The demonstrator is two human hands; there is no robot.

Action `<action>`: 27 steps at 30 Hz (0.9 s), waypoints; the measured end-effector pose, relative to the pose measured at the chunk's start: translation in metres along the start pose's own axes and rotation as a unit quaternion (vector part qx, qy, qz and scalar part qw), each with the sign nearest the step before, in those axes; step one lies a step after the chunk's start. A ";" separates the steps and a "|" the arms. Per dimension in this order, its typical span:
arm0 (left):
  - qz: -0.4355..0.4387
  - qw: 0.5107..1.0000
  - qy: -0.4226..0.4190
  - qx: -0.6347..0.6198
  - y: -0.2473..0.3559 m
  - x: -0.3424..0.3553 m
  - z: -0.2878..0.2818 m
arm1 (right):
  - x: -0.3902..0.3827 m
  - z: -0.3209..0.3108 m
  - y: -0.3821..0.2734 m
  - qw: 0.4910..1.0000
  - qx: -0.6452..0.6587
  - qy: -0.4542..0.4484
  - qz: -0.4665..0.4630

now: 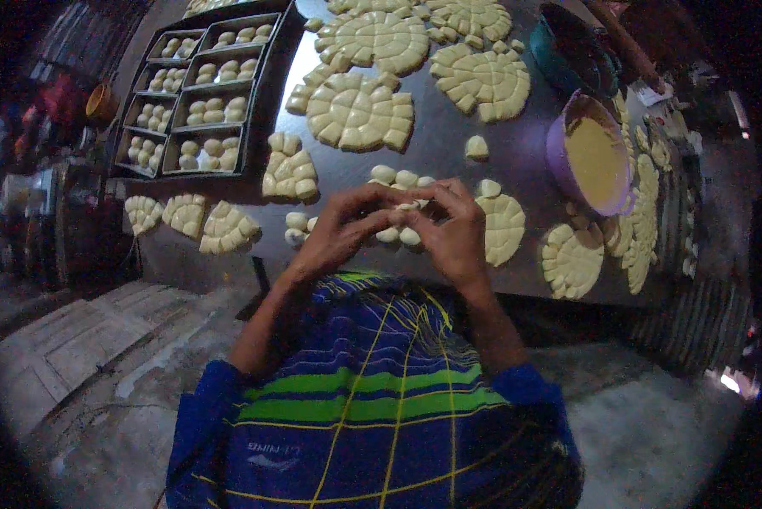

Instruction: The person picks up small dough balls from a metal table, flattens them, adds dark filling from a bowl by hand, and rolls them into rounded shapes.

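My left hand and my right hand meet at the fingertips close to the near edge of the table. Both are closed, with a small piece of pale dough pinched between the fingers and partly hidden by them. Round dough balls lie just beyond the fingers, and more dough balls show below them. Beside my left wrist are a few other balls. To the right of my right hand lies a flat dough round scored into pieces, with a single ball at its top edge.
A dark divided tray holding dough balls stands at the left. Scored dough rounds cover the far table. Cut dough wedges lie near the left edge. At the right are a purple bowl of yellowish liquid and a teal basin.
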State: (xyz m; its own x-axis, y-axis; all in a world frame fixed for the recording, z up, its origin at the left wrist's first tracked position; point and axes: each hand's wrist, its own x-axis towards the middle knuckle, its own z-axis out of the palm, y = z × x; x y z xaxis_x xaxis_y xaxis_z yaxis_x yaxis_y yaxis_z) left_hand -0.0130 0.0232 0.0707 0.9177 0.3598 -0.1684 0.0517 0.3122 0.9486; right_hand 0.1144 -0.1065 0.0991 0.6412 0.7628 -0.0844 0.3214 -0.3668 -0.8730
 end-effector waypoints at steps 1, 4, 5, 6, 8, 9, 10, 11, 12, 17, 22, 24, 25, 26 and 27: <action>-0.024 1.000 0.003 -0.003 0.000 -0.003 -0.004 | 0.002 0.003 0.003 1.000 0.015 -0.021 0.015; -0.025 0.998 0.029 0.050 -0.015 -0.011 -0.019 | 0.003 0.013 0.006 0.999 0.018 -0.034 -0.001; -0.018 0.996 0.040 0.079 -0.021 -0.014 -0.023 | 0.004 0.017 0.005 0.998 0.024 -0.053 -0.013; 0.022 0.995 0.054 0.079 -0.020 -0.016 -0.025 | 0.005 0.019 0.002 0.997 0.028 -0.070 -0.024; 0.012 0.996 0.077 0.046 -0.010 -0.027 -0.038 | 0.013 0.027 0.005 0.990 0.029 -0.094 -0.099; 0.009 0.996 0.081 0.027 -0.006 -0.028 -0.043 | 0.018 0.034 0.003 0.992 0.032 -0.107 -0.056; 0.021 0.996 0.080 0.035 -0.003 -0.030 -0.052 | 0.021 0.041 -0.001 0.992 0.035 -0.119 -0.013; 0.047 0.995 0.089 0.010 -0.005 -0.033 -0.060 | 0.024 0.048 -0.006 0.990 0.038 -0.129 0.031; 0.077 0.992 0.099 -0.013 -0.002 -0.033 -0.065 | 0.029 0.048 -0.022 0.981 0.067 -0.173 0.056; 0.071 0.975 0.058 -0.203 0.013 -0.045 -0.086 | 0.044 0.085 -0.009 0.937 0.278 -0.210 0.024; 0.123 0.961 0.032 -0.245 -0.002 -0.055 -0.117 | 0.042 0.114 -0.017 0.920 0.294 -0.256 0.025; 0.150 0.964 0.073 -0.208 0.000 -0.062 -0.132 | 0.039 0.133 -0.004 0.938 0.244 -0.244 0.014; 0.161 0.958 0.097 -0.217 0.003 -0.065 -0.140 | 0.035 0.146 0.002 0.956 0.193 -0.222 -0.020; 0.172 0.951 0.120 -0.226 0.009 -0.070 -0.151 | 0.029 0.160 0.006 0.968 0.140 -0.199 -0.054; 0.183 0.943 0.147 -0.237 0.012 -0.075 -0.162 | 0.022 0.172 0.004 0.976 0.085 -0.179 -0.086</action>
State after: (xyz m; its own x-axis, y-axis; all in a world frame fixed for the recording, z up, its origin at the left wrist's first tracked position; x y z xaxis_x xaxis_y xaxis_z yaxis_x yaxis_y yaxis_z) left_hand -0.1447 0.1422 0.0515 0.6882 0.7254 0.0134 -0.4923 0.4533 0.7430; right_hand 0.0098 0.0007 0.0114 0.2937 0.9536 -0.0663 0.2625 -0.1471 -0.9537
